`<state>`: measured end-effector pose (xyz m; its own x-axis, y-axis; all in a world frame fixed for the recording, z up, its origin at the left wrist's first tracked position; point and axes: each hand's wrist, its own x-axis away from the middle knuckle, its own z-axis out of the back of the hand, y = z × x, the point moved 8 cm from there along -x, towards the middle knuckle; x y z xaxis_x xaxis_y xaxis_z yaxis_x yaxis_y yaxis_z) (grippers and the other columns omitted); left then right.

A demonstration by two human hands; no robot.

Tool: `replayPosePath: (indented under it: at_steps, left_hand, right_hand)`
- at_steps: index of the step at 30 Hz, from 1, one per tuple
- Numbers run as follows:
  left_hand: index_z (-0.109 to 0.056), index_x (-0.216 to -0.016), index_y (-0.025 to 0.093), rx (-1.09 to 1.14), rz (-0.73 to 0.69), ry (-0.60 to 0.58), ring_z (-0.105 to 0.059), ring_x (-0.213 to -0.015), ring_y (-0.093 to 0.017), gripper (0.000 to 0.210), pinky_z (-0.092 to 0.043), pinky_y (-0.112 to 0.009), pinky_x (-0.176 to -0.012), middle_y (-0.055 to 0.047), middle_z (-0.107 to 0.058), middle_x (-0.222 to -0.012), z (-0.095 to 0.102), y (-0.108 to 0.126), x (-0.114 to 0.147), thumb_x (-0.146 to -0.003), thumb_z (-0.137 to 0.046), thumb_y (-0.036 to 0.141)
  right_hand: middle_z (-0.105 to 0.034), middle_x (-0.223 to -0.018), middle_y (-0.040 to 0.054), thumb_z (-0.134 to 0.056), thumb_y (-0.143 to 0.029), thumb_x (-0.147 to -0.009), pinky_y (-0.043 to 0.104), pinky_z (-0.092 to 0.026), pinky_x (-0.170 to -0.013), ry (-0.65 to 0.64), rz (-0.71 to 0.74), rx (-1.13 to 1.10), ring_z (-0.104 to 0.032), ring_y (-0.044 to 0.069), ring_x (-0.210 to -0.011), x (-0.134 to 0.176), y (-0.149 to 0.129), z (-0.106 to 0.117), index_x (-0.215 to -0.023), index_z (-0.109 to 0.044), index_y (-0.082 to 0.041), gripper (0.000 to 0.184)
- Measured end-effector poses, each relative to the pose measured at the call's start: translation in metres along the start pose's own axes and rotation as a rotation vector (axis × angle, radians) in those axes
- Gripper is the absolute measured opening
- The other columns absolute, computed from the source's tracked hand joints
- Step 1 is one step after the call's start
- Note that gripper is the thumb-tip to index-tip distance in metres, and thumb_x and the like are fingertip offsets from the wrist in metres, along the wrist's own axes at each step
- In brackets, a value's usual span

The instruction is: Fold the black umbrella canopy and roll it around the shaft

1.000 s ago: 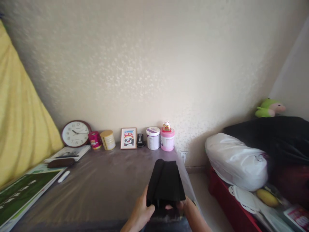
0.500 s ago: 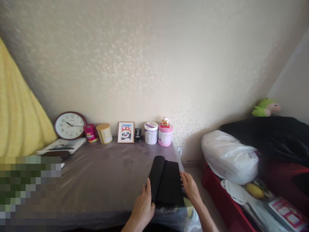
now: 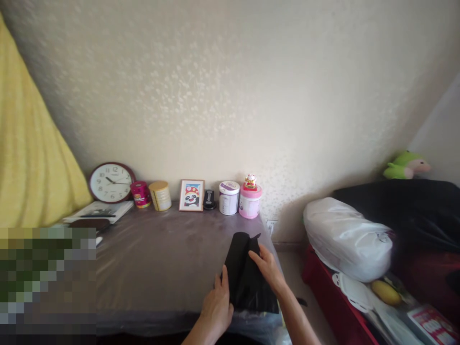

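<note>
A black, flat item (image 3: 236, 258), partly rolled or folded over along its left side, lies at the right front corner of the table; its exact kind does not show. My left hand (image 3: 216, 299) grips the rolled part from the left, thumb at its near end and fingers along its side. Over the flap on the right, my right hand (image 3: 268, 266) is closed on the far edge, lifting it so that it creases toward the roll. A small dark tip sticks up just beyond the right fingers.
Along the wall stand a clock (image 3: 112, 182), a magenta can (image 3: 140, 194), a yellow-lidded can (image 3: 160, 196), a panda picture frame (image 3: 191, 195) and two tubs (image 3: 229, 199) with a figurine (image 3: 250, 181). On the right, a red container (image 3: 334, 299) holds a white bag (image 3: 347, 239).
My right hand has moved from the right edge up and left onto the black flap, which is now raised and creased. My left hand keeps its hold. The view has shifted slightly.
</note>
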<state>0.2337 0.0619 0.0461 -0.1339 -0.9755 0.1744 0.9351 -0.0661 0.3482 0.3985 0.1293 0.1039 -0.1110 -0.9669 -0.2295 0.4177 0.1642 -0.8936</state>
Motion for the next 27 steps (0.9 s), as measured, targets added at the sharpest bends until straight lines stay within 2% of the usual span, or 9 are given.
replayPosePath:
  at_steps: [4,9,13,15,18,21,23,25,27]
  left_hand:
    - [-0.002,-0.142,0.01,0.02,0.025,0.017,-0.062,-0.097,-0.025,0.09,-0.047,-0.032,-0.081,-0.025,-0.027,-0.143,-0.006,-0.004,-0.003,-0.066,-0.05,0.004]
    - [-0.01,-0.142,0.009,0.049,-0.017,0.036,-0.062,-0.099,-0.025,0.089,-0.046,-0.031,-0.086,-0.024,-0.022,-0.146,-0.008,-0.005,-0.005,-0.064,-0.052,0.005]
    - [-0.019,-0.139,0.006,0.052,-0.051,0.016,-0.059,-0.106,-0.027,0.079,-0.045,-0.032,-0.091,-0.023,-0.026,-0.144,0.001,-0.004,0.001,-0.067,-0.051,0.009]
    - [-0.025,-0.137,0.007,0.05,-0.074,0.012,-0.055,-0.111,-0.028,0.071,-0.043,-0.033,-0.094,-0.021,-0.033,-0.141,0.005,-0.006,0.006,-0.071,-0.051,0.012]
    - [-0.031,-0.134,0.007,0.032,-0.081,0.028,-0.051,-0.117,-0.028,0.06,-0.042,-0.035,-0.096,-0.02,-0.043,-0.135,0.01,-0.012,0.014,-0.078,-0.048,0.02]
    - [-0.037,-0.131,0.009,-0.01,-0.022,0.095,-0.043,-0.124,-0.03,0.054,-0.039,-0.039,-0.1,-0.019,-0.041,-0.137,0.016,-0.018,0.018,-0.08,-0.048,0.022]
    - [-0.042,-0.128,0.013,-0.01,-0.073,0.148,-0.038,-0.128,-0.03,0.051,-0.034,-0.041,-0.105,-0.016,-0.04,-0.139,0.021,-0.01,0.019,-0.078,-0.048,0.021]
    - [-0.042,-0.13,0.016,0.011,-0.193,0.163,-0.033,-0.131,-0.03,0.056,-0.029,-0.043,-0.108,-0.012,-0.036,-0.142,0.022,0.005,0.017,-0.074,-0.051,0.021]
    - [-0.033,-0.136,0.017,0.024,-0.269,0.138,-0.024,-0.135,-0.03,0.072,-0.023,-0.046,-0.111,-0.01,-0.027,-0.147,0.018,0.015,0.013,-0.067,-0.055,0.02]
  right_hand:
    - [-0.065,-0.072,0.0022,-0.055,-0.044,-0.073,0.029,-0.047,-0.063,-0.078,-0.004,-0.026,-0.059,0.02,-0.07,-0.014,-0.011,-0.037,-0.087,-0.064,-0.016,0.032]
    - [-0.067,-0.084,0.006,-0.056,-0.037,-0.073,0.032,-0.047,-0.073,-0.128,-0.008,0.03,-0.061,0.022,-0.079,-0.024,-0.004,-0.067,-0.097,-0.062,-0.013,0.035]
    - [-0.068,-0.089,0.0073,-0.059,-0.032,-0.071,0.032,-0.047,-0.077,-0.132,-0.063,0.131,-0.062,0.023,-0.086,-0.028,0.008,-0.077,-0.102,-0.062,-0.015,0.035]
    - [-0.068,-0.09,0.0074,-0.059,-0.03,-0.071,0.03,-0.047,-0.076,-0.143,-0.068,0.16,-0.063,0.022,-0.087,-0.028,0.011,-0.081,-0.102,-0.061,-0.015,0.034]
    - [-0.069,-0.082,0.0062,-0.056,-0.033,-0.075,0.028,-0.048,-0.066,-0.212,-0.085,0.153,-0.065,0.02,-0.076,-0.025,0.012,-0.088,-0.105,-0.058,-0.014,0.035]
    - [-0.069,-0.075,0.0045,-0.046,-0.039,-0.082,0.025,-0.047,-0.053,-0.336,-0.115,0.072,-0.065,0.017,-0.061,-0.019,0.009,-0.098,-0.108,-0.053,-0.014,0.037]
    - [-0.07,-0.08,0.0045,-0.042,-0.04,-0.084,0.023,-0.046,-0.052,-0.374,-0.094,0.041,-0.066,0.015,-0.06,-0.016,0.002,-0.1,-0.105,-0.055,-0.016,0.034]
    - [-0.07,-0.084,0.004,-0.042,-0.038,-0.085,0.023,-0.048,-0.056,-0.372,-0.041,0.062,-0.066,0.014,-0.062,-0.014,-0.005,-0.099,-0.099,-0.059,-0.017,0.03]
    - [-0.071,-0.084,0.0035,-0.043,-0.034,-0.085,0.025,-0.049,-0.064,-0.347,0.031,0.11,-0.067,0.015,-0.069,-0.013,-0.013,-0.095,-0.097,-0.062,-0.019,0.027]
